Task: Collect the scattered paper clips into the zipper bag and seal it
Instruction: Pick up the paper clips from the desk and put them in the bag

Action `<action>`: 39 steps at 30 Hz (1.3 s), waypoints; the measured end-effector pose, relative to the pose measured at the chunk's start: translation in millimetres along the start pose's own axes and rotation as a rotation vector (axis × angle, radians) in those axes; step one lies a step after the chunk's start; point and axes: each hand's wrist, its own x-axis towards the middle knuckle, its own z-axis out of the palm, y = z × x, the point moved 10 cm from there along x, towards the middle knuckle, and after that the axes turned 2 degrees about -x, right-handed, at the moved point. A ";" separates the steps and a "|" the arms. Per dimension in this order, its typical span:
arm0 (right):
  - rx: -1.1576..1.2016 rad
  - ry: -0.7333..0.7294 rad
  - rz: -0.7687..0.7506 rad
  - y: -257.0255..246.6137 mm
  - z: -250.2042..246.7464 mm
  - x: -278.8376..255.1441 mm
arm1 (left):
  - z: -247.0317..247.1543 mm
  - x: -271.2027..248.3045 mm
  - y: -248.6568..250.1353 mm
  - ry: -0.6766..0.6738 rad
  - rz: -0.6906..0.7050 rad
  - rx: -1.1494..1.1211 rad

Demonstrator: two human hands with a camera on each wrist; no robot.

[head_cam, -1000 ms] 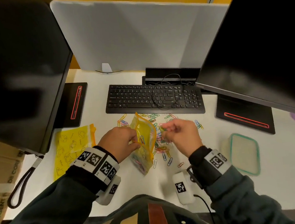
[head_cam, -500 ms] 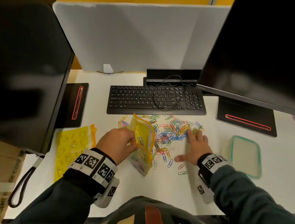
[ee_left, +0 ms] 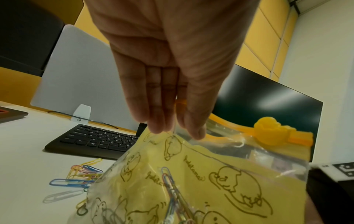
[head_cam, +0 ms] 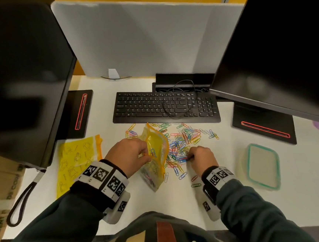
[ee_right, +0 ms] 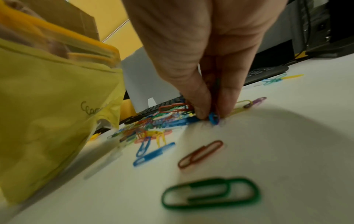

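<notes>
Pinching paper clips (ee_right: 213, 118), left hand (head_cam: 128, 155) holding zipper bag (head_cam: 156, 156)

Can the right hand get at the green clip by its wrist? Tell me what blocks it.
Probably yes. The green clip lies alone on bare desk just behind the right hand, nothing on it. But that hand is pinching clips at the pile's edge, so it must draw back first.
</notes>
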 end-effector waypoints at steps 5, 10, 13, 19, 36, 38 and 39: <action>0.311 0.128 0.102 13.3 -29.0 -8.3 | 0.7 1.3 0.5 -0.016 0.005 0.019; 0.833 0.134 0.069 -16.3 -77.1 -24.3 | 0.8 3.8 1.2 -0.026 0.005 0.010; 1.019 0.053 -0.007 -53.3 -89.5 -25.7 | 2.3 5.6 4.9 -0.033 0.017 0.021; 0.735 -0.062 -0.012 -91.9 -59.9 -14.3 | 4.1 8.5 10.8 -0.037 0.047 0.042; 0.148 -0.101 0.126 40.0 -9.8 50.5 | -3.5 -5.1 -13.0 -0.029 -0.042 0.029; 0.051 -0.158 0.055 17.3 4.9 45.2 | -3.0 -4.0 -12.8 -0.033 -0.044 0.028; -0.002 -0.175 0.023 8.0 10.8 41.9 | -2.8 -3.5 -12.4 -0.036 -0.043 0.027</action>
